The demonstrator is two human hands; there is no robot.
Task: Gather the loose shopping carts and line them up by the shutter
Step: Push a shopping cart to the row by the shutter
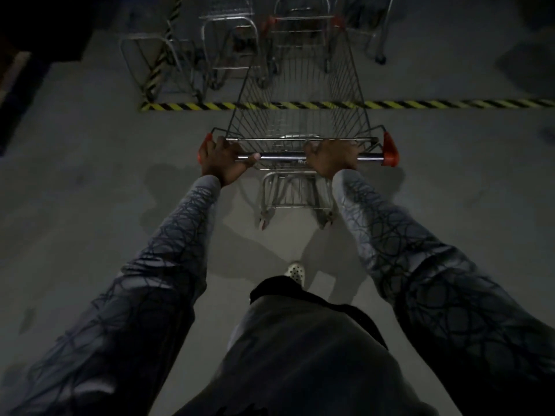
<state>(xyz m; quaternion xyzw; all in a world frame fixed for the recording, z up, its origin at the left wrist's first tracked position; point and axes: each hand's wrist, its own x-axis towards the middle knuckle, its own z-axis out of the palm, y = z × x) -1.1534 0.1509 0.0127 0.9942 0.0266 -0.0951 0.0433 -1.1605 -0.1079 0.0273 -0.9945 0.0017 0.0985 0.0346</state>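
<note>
A wire shopping cart (pixel 297 94) with red handle ends stands straight ahead of me, its basket crossing a yellow-and-black floor stripe (pixel 450 104). My left hand (pixel 223 159) grips the chrome handle bar (pixel 282 158) near its left end. My right hand (pixel 332 157) grips the same bar right of centre. Beyond the stripe, several other carts (pixel 231 40) stand side by side, and the nose of my cart points at the one with red corners (pixel 300 22). The shutter is not in view.
A second striped line (pixel 160 61) runs away from me at the left of the parked carts. Dark objects sit along the left edge (pixel 18 85). Grey concrete floor (pixel 90 190) lies on both sides. My foot in a white clog (pixel 294 273) is below the cart.
</note>
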